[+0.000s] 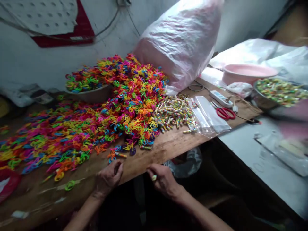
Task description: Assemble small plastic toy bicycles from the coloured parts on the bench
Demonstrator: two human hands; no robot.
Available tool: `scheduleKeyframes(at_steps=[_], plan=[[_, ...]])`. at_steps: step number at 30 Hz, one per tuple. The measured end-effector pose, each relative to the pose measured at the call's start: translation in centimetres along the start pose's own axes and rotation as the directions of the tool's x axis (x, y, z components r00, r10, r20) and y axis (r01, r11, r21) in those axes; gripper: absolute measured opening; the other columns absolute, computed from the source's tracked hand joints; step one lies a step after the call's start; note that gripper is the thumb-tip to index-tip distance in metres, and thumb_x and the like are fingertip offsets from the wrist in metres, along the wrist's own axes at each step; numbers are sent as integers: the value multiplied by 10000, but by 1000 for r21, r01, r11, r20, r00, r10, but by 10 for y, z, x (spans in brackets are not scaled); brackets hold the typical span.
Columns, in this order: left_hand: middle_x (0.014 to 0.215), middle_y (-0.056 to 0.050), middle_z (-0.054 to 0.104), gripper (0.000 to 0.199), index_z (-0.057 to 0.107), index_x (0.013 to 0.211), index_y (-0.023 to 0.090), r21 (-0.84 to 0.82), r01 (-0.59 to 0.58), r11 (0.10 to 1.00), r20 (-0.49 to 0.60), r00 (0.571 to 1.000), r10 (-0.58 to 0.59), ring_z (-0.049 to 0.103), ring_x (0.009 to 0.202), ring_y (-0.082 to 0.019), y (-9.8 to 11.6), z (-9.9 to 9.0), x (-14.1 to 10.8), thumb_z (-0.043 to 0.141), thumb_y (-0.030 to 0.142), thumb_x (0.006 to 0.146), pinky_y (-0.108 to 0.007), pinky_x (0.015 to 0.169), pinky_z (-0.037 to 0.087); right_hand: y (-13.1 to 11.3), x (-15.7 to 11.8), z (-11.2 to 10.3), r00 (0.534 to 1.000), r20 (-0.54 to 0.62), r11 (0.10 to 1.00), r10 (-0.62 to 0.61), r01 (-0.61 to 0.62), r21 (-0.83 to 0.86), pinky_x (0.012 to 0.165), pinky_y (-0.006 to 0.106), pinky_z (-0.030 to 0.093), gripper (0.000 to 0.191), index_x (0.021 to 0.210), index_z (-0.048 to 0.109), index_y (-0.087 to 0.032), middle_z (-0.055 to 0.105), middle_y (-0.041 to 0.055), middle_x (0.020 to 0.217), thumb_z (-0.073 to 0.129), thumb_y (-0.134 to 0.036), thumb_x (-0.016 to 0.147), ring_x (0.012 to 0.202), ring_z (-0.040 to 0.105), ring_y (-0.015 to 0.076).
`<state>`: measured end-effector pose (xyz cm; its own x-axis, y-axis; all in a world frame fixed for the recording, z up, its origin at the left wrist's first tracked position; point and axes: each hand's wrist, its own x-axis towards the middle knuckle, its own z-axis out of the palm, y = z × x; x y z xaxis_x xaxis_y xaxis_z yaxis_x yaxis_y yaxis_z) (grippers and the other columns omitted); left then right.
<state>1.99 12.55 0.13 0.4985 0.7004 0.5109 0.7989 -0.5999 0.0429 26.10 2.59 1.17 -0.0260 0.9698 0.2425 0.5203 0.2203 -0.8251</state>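
Observation:
My right hand (165, 180) is closed around a short thin tube (154, 177), its pale end poking out between the fingers, just off the table's front edge. My left hand (109, 176) rests at the edge with fingers curled; whatever they may hold is hidden. Right beyond it lie an orange and blue plastic piece (112, 155) and a short printed tube (120, 155). A big heap of bright looped plastic pieces (134, 106) spreads over the wooden table (168, 147). Beside the heap is a pile of small printed tubes (174, 112).
A bowl (92, 94) overflows with plastic pieces. Behind stands a large pale plastic bag (180, 41). To the right are clear bags (208, 115), red-handled scissors (225, 113), a power strip (220, 98), a pink basin (249, 73) and a metal bowl (262, 101) of small wrapped pieces.

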Motion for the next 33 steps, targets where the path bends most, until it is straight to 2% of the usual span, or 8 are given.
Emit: scheduleKeyframes(at_steps=[3,6,10,15,19,26,30,33], plan=[[760,51,661,113,612,920,208,-88,-31,996,7,999,32,616,621,-97,1,-4,1,551,254,837,-191,564,393,-17,25,-40,987,-155,999,34,-34,-2,665,221,421,186,912,634,-141,626,55,794,470,-225,885,725,582,143],[810,38,671,103,608,920,198,-181,-70,981,-3,997,71,627,673,-100,1,-5,3,537,226,852,-184,605,408,-68,48,-84,991,-122,991,48,-31,134,583,185,422,170,973,625,-168,618,18,791,502,-259,897,664,561,107],[810,31,667,100,608,913,187,-269,-39,962,-21,999,35,622,679,-100,1,-6,2,522,199,864,-188,611,409,-120,76,-108,965,-227,991,-131,130,-21,586,176,411,128,960,637,-190,615,-8,806,555,-240,876,643,547,81],[799,7,644,88,605,879,190,-270,15,963,-76,996,-37,594,735,-137,17,-16,10,533,162,836,-241,686,440,-68,110,-65,964,-254,966,-78,10,-257,611,221,402,150,850,648,-159,613,18,759,506,-205,867,656,550,122],[1084,-31,611,238,603,1015,203,-254,-13,967,-52,999,0,502,1086,-245,23,-12,32,520,127,806,-409,962,397,-32,145,-33,967,-253,875,-35,-93,-476,640,246,407,168,965,614,-169,591,50,907,496,-213,854,718,560,145],[1249,-47,529,347,582,1047,187,-165,10,986,-27,1000,-15,408,1228,-267,-21,16,33,407,13,802,-517,1045,320,-45,194,-2,998,-64,739,25,-62,-670,526,245,332,410,1268,429,-256,514,59,1071,466,-204,863,720,552,152],[1221,-86,538,237,578,961,165,-209,182,961,-100,973,-206,453,1193,-251,-31,5,27,412,63,827,-467,1018,374,-58,196,31,1000,-23,800,-13,-3,-600,489,254,303,340,1227,447,-229,523,52,1058,394,-218,892,665,531,153],[1204,-89,542,114,558,877,168,-289,374,881,-134,896,-424,514,1122,-222,-28,-4,28,450,143,850,-405,992,408,-63,188,52,977,136,840,-163,210,-501,478,247,294,345,1264,405,-244,521,48,1077,337,-213,927,699,524,144]])
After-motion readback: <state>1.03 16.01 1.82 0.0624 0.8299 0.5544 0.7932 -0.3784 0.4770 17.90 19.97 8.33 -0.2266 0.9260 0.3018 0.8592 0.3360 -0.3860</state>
